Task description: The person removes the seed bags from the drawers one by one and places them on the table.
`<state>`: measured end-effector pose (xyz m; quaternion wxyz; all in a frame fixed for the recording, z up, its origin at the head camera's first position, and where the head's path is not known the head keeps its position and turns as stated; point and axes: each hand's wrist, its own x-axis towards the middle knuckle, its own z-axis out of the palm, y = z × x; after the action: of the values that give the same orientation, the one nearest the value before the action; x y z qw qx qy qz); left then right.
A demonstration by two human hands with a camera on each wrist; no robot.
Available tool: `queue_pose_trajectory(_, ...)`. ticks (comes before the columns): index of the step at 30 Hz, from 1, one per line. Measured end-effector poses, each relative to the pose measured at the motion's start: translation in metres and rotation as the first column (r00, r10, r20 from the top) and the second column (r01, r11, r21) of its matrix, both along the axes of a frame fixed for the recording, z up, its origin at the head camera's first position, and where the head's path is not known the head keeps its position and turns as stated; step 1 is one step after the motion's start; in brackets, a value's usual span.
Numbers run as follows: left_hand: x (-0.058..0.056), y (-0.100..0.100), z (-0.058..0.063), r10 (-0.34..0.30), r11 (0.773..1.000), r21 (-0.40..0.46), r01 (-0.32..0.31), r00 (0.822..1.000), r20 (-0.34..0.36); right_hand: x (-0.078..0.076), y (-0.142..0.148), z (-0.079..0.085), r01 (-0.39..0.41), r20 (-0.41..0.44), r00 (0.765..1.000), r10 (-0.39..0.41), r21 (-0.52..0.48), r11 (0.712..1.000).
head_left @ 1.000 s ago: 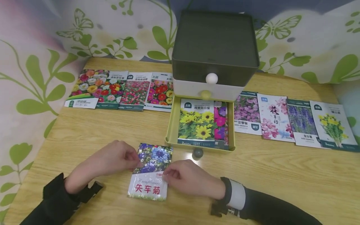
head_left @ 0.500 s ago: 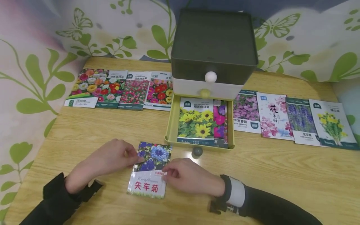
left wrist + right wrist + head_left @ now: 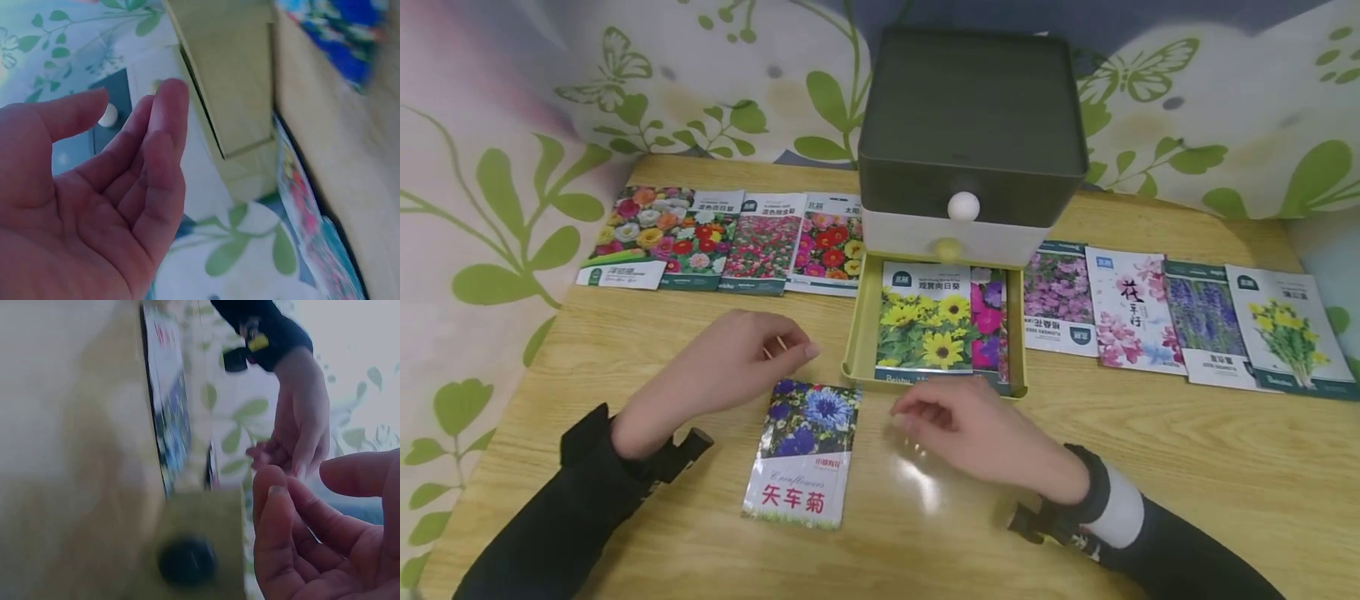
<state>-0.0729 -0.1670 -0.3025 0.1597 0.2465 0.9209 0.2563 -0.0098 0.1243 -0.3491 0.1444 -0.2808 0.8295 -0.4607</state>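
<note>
A cornflower seed packet (image 3: 802, 457) lies face up on the table, with neither hand on it. Just above its top edge hovers my left hand (image 3: 730, 367), its fingers loosely bent and holding nothing; the left wrist view shows its thumb and fingers apart. My right hand (image 3: 981, 429) is in front of the pulled-out yellow-green drawer (image 3: 859, 333), also holding nothing, and it covers the drawer's dark knob (image 3: 186, 561) in the head view. Inside the drawer lie a yellow-flower seed packet (image 3: 925, 321) and, partly beneath it, a pink-and-purple one (image 3: 989, 317).
The drawer belongs to a stacked box (image 3: 973, 104) with a dark top and a white middle drawer (image 3: 910, 237). Several flower seed packets line the table on its left, among them a red-flowered one (image 3: 760, 246), and on its right, including a lavender-like one (image 3: 1206, 312).
Both hands have left the cornflower packet, which stays in place. The left hand has moved up and slightly right; the right hand has moved right and up to the drawer front.
</note>
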Motion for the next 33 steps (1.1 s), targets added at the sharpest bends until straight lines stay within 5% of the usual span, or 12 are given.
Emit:
queue_pose_trajectory(7,-0.019,0.039,0.011,-0.062,0.997,0.046,0.067,0.994,-0.090,-0.028,0.028,0.011,0.186,-0.126,0.976,-0.175,0.078,0.979)
queue_pose_trajectory(12,-0.033,0.071,0.010,-0.105,0.994,0.036,0.108,0.992,-0.063,-0.048,0.035,0.006,0.269,-0.197,0.953,-0.231,0.198,0.942)
queue_pose_trajectory(17,-0.045,0.099,-0.002,-0.144,0.983,-0.117,0.139,0.989,-0.039,-0.061,0.032,-0.003,0.293,-0.221,0.948,-0.228,0.333,0.896)
queue_pose_trajectory(23,-0.047,0.122,-0.021,-0.183,0.932,-0.336,0.139,0.978,-0.104,-0.065,0.028,-0.010,0.318,-0.265,0.939,-0.218,0.435,0.842)
queue_pose_trajectory(28,-0.043,0.130,-0.031,-0.234,0.882,-0.456,0.121,0.951,-0.200,-0.066,0.027,-0.010,0.316,-0.263,0.941,-0.211,0.468,0.825)
queue_pose_trajectory(33,-0.043,0.134,-0.033,-0.209,0.874,-0.477,0.094,0.958,-0.195,-0.067,0.026,-0.009,0.312,-0.268,0.942,-0.203,0.474,0.823)
